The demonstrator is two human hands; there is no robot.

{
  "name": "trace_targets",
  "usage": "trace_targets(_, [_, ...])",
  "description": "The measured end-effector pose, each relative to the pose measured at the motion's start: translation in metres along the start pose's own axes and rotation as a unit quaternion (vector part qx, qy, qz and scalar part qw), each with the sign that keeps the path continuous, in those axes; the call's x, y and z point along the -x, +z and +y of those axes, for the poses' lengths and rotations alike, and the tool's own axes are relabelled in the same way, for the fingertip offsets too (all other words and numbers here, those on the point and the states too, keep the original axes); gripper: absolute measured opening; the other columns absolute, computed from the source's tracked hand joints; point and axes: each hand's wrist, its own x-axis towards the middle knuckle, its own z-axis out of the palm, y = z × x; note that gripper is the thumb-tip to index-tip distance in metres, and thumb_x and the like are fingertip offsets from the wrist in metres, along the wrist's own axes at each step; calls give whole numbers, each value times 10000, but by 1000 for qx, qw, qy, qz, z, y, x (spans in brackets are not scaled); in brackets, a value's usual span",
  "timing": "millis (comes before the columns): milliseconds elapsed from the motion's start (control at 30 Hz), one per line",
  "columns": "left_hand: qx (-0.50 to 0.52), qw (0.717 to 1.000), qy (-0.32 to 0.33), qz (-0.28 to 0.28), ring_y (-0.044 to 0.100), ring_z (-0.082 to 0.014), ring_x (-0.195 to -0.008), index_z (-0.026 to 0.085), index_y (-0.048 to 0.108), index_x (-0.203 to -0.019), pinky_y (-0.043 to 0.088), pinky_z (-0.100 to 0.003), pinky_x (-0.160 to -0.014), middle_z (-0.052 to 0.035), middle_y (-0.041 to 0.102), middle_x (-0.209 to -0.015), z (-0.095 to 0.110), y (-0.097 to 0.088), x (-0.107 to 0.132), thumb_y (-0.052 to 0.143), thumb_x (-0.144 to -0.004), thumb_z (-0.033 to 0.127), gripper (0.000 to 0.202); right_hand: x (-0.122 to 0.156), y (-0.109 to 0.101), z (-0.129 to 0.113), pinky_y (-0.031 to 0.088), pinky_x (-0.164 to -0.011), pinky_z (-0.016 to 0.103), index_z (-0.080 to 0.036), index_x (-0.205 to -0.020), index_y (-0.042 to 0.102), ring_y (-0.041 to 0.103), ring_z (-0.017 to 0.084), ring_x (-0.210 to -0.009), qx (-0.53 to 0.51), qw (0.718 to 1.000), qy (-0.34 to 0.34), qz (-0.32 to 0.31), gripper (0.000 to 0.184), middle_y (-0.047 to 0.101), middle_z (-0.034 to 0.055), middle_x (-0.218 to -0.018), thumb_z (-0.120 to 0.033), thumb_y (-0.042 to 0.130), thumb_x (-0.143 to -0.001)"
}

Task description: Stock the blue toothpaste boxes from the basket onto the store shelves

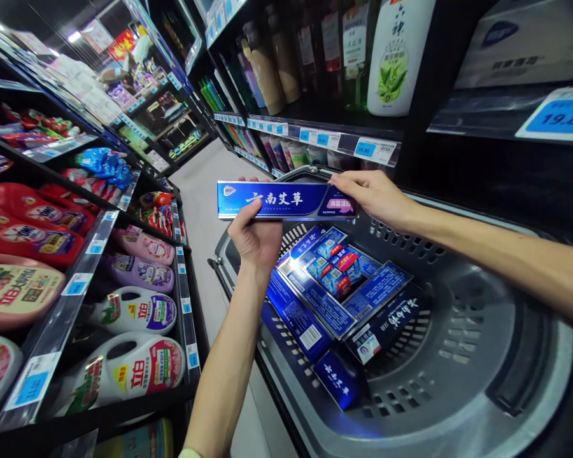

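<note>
A long blue toothpaste box point(286, 200) with white characters is held level above a grey shopping basket point(463, 394). My left hand point(254, 236) grips the box from below near its left end, fingers wrapped round it. My right hand point(375, 194) pinches the box's right end, thumb and fingers closed on it. Inside the basket lie several more blue toothpaste boxes point(332, 289), stacked at angles along its left side.
Shelves of detergent bottles point(134, 310) and refill pouches line the left of the narrow aisle. On the right, shelves hold shampoo bottles point(397, 54) with blue price tags point(561, 114). The pale floor of the aisle point(198, 191) runs ahead between them.
</note>
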Motion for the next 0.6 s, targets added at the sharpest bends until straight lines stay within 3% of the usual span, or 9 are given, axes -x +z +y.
trace_targets(133, [-28,1000,6,-7,585,-261,-1188,283,570,-1267,423,-424,-1077,-43,680,-1113,-2,2,1,720,-686,280,600,-2,-5,6,492,-768,376,-202,-895,724,629,223,-820,135,988,-78,12,509,710,59,-872,-658,496,-911])
trace_targets(233, [-59,998,3,-7,572,-258,-1215,296,553,-1298,409,-419,-1099,-38,676,-1128,-4,4,3,753,-690,305,641,2,-4,2,468,-917,491,-218,-968,719,615,283,-980,260,950,-173,-7,436,700,93,-1050,-550,436,-965])
trace_targets(333, [-90,996,-7,-13,559,-262,-1240,308,531,-1324,398,-430,-1117,-34,666,-1148,-7,6,6,783,-714,349,661,8,1,-5,466,-955,529,-217,-1156,649,585,312,-1074,312,917,-239,-61,414,658,119,-1172,-533,552,-908])
trace_targets(433, [-120,992,10,-36,544,-274,-1266,331,509,-1342,405,-458,-1118,-26,648,-1177,-8,10,12,812,-728,392,687,13,6,-8,497,-916,507,-175,-1286,553,583,329,-1079,352,895,-259,-83,603,634,144,-1195,-498,695,-797])
trace_targets(533, [-208,969,72,-114,539,-300,-1269,330,522,-1341,409,-487,-1119,-24,630,-1228,-7,17,20,870,-676,417,756,18,7,-10,519,-853,462,-156,-1259,549,608,322,-1033,373,890,-256,-61,550,642,147,-1151,-378,698,-778])
trace_targets(600, [-279,927,131,-211,533,-317,-1276,315,547,-1339,388,-506,-1138,-33,617,-1282,-5,22,24,872,-676,419,746,20,4,-12,524,-833,445,-149,-1187,573,631,307,-993,346,903,-252,-33,438,654,145,-1105,-320,656,-793])
